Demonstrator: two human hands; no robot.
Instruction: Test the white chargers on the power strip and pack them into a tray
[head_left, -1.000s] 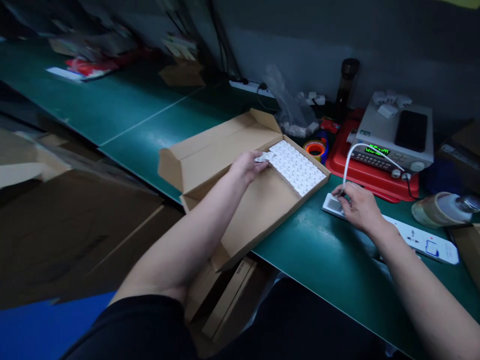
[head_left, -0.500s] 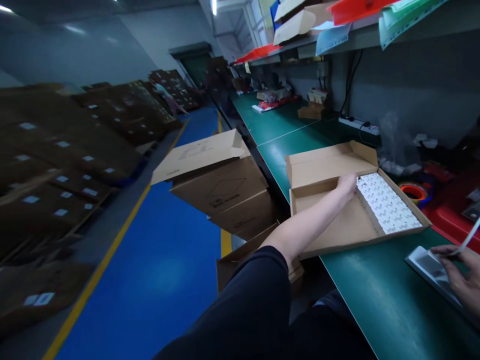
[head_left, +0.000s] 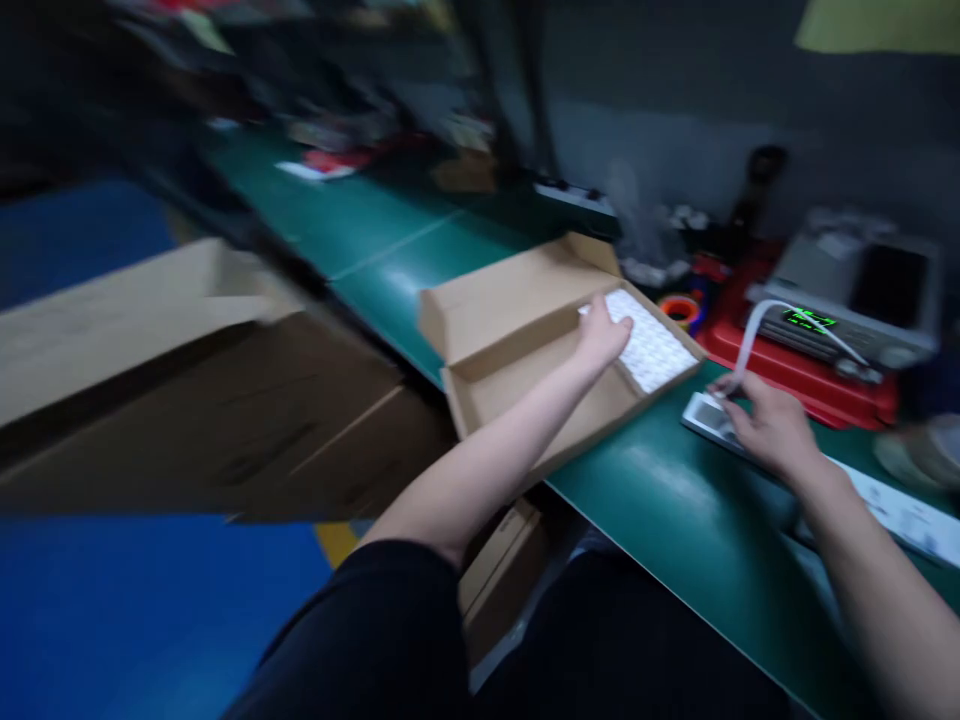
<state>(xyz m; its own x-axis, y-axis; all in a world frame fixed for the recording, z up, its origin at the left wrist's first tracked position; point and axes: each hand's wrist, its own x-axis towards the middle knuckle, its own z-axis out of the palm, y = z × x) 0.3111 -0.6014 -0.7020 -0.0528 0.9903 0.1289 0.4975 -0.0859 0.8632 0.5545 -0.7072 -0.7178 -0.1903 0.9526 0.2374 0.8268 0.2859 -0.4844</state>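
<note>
An open cardboard box (head_left: 517, 300) lies on the green workbench, its lid flap raised at the back. Small white pieces (head_left: 651, 345) fill a block along its right side. My left hand (head_left: 604, 335) reaches over the box onto the left edge of that block, thumb spread from the fingers; its fingertips are partly hidden and blurred. Farther right, my right hand (head_left: 765, 425) pinches the end of a white cable (head_left: 750, 335) that arches up toward an instrument. Beneath those fingers sits a flat white-and-grey device (head_left: 701, 415) on the bench.
The grey instrument (head_left: 847, 290) with green digits rests on a red tray (head_left: 817, 385). Tape rolls (head_left: 679, 310), a clear plastic bag (head_left: 645, 235) and a power strip (head_left: 574, 197) line the back. Left of the bench stands a large open carton (head_left: 187, 400).
The view has swung to the right, bringing the instrument and more of my right arm into sight. My left hand stays at the white pieces, its thumb now visibly apart.
</note>
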